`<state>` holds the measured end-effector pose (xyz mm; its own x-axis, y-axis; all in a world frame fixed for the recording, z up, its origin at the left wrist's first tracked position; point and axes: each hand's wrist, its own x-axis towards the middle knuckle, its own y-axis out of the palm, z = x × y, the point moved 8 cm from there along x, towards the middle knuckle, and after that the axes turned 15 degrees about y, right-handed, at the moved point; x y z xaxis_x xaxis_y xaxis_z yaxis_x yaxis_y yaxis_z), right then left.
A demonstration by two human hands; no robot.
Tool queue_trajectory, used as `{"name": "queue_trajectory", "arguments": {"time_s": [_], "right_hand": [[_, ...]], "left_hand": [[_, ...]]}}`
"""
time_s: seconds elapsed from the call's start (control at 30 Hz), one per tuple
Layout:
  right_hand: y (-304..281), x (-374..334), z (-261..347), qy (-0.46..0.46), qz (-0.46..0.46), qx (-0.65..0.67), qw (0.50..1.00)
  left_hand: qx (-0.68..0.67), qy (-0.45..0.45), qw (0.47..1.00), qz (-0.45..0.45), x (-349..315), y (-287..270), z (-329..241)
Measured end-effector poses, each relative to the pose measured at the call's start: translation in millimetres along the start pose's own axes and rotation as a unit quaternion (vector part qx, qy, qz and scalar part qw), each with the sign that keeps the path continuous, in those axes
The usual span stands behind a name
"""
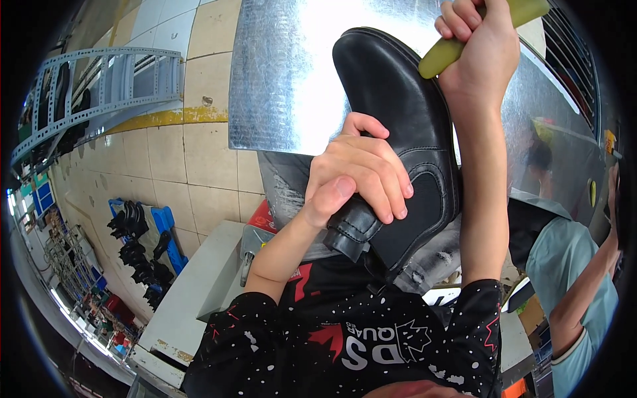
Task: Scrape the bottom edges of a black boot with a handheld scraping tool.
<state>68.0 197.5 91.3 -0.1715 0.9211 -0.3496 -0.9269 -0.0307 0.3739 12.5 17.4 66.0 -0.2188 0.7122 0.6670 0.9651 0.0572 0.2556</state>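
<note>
A black leather ankle boot (391, 86) with a dark side panel lies tilted across my lap and the metal tabletop, its toe pointing away from me. My left hand (361, 166) is closed around the boot at its ankle and shaft, fingers pressed on the upper. On the far right, my right hand (483, 56) grips a yellow-green bar with a rounded end (438, 60). That rounded end lies against the boot's right edge near the forefoot; whether it presses there I cannot tell. My right forearm runs alongside the boot, and the sole is mostly hidden.
A shiny metal tabletop (285, 73) extends under the toe. On the left stand a perforated metal rack (99, 109) and a blue rack with several black shoes (142, 232). A pale cabinet (199, 298) sits beside me. Another person's arm (584, 292) is at right.
</note>
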Motion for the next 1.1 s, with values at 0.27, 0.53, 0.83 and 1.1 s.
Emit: {"name": "queue_trajectory", "arguments": {"time_s": [0.27,0.53,0.83,1.1], "right_hand": [[5.9,8.7,-2.5,-0.015,0.035,0.017,0.999],[9.2,41.2,-10.4,-0.178,0.033,0.014,0.983],[-87.5,17.8,-1.4,0.021,0.11,0.243,0.964],[-213.6,-27.3,-18.5,0.025,0.067,0.265,0.961]], "left_hand": [[0.014,-0.004,1.0,0.016,2.4,0.7,1.8],[0.025,0.023,0.999,0.014,6.3,7.4,2.9],[0.016,0.018,1.0,-0.019,0.2,5.8,5.9],[0.045,0.019,0.998,-0.029,11.5,10.2,7.6]]}}
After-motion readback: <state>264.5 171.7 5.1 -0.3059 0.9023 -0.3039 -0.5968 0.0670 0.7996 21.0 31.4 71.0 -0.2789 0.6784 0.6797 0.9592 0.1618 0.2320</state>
